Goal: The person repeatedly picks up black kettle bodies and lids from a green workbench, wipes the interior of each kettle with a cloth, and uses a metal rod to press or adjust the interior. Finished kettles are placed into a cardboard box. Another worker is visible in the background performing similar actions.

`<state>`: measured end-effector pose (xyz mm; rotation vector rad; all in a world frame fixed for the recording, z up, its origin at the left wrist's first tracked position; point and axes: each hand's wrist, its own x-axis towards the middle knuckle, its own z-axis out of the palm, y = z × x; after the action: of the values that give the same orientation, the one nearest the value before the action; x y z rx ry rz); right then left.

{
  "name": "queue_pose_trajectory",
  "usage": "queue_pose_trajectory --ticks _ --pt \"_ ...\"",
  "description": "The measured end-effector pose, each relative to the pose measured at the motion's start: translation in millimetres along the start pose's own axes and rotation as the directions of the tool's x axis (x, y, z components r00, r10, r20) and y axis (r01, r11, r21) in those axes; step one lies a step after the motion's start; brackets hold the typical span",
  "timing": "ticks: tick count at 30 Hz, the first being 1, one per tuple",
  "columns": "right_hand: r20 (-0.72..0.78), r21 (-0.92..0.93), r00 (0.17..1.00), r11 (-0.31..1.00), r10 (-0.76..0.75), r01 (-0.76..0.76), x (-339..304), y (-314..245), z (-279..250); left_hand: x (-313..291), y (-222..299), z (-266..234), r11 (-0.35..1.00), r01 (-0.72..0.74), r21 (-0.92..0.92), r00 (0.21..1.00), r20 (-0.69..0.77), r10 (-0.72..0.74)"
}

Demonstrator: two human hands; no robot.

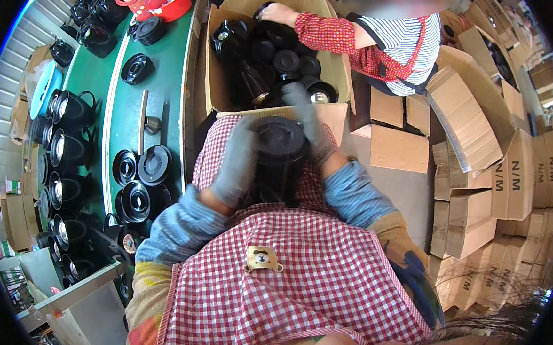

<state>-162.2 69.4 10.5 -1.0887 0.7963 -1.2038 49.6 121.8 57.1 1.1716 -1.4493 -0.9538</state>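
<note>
A dark jug with a round black lid point(279, 138) stands against my apron, between my two grey-gloved hands. My left hand point(236, 159) is pressed along the lid's left side, with its fingertips at the rim. On the other side, my right hand point(310, 124) is raised beside the lid, fingers stretched away from me and a little blurred. The jug's lower body is in shadow, so its base is hard to make out. Just beyond my hands is a large open cardboard box point(340, 52) holding many black lids and jug parts.
A co-worker point(396, 49) in a red sleeve reaches into the box. Along the left, a green workbench point(115, 107) carries rows of black jugs point(69, 148), loose lids point(155, 165) and a red basin point(172, 3). Cardboard cartons point(465, 121) are piled on the right.
</note>
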Motion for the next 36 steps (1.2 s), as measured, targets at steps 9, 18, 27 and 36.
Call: queue_pose_trajectory --ticks 9,18,27,36 --pt "0.308 -0.771 0.861 0.423 -0.405 0.475 -81 -72 41 58 -2 -6 0.856 0.404 -0.322 0.721 0.688 -0.081" --pt "0.145 -0.819 0.868 0.435 -0.474 0.374 -97 -69 23 69 -51 18 0.876 0.310 -0.369 0.778 0.629 -0.011" --pt "0.086 -0.848 0.841 0.404 -0.534 0.343 -92 -50 15 69 -71 65 0.346 0.740 -0.578 0.668 0.690 -0.278" --pt "-0.186 -0.792 0.820 0.576 -0.541 0.200 -105 -31 15 59 -48 53 0.711 0.607 -0.354 0.691 0.677 -0.253"
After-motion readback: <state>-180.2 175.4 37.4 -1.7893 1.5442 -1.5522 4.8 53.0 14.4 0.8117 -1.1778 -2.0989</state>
